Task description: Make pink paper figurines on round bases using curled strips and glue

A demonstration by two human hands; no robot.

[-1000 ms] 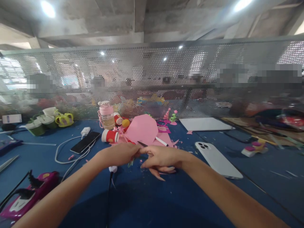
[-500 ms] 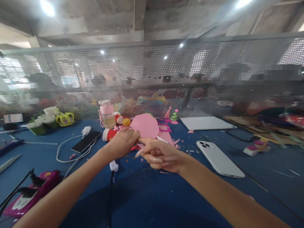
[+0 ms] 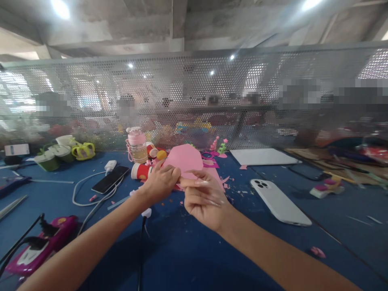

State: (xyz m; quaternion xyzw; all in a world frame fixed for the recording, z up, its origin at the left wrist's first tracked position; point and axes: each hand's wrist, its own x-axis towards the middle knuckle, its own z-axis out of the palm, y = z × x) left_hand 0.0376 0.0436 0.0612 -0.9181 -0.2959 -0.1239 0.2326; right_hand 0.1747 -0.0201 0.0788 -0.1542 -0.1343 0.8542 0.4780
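Your left hand (image 3: 162, 181) is curled into a loose fist, its fingers pinching the lower edge of the pink paper shape (image 3: 185, 160), which stands tilted up off the blue table (image 3: 188, 258). Your right hand (image 3: 203, 202) is half closed, palm turned toward you, with thumb and forefinger meeting at the same lower edge of the paper, just beside your left hand's fingers; whether it truly grips the paper or only touches it, you cannot tell from here.

Close behind your left hand lies a red-and-white cup (image 3: 140, 171) on its side, with a pink-lidded bottle (image 3: 137, 146) behind it. A black phone (image 3: 110, 179) and a white cable (image 3: 87, 194) lie to the left. A white phone (image 3: 279, 203) rests face down to the right, apart from your hands. Pink scraps (image 3: 226, 182) litter the table around the paper.
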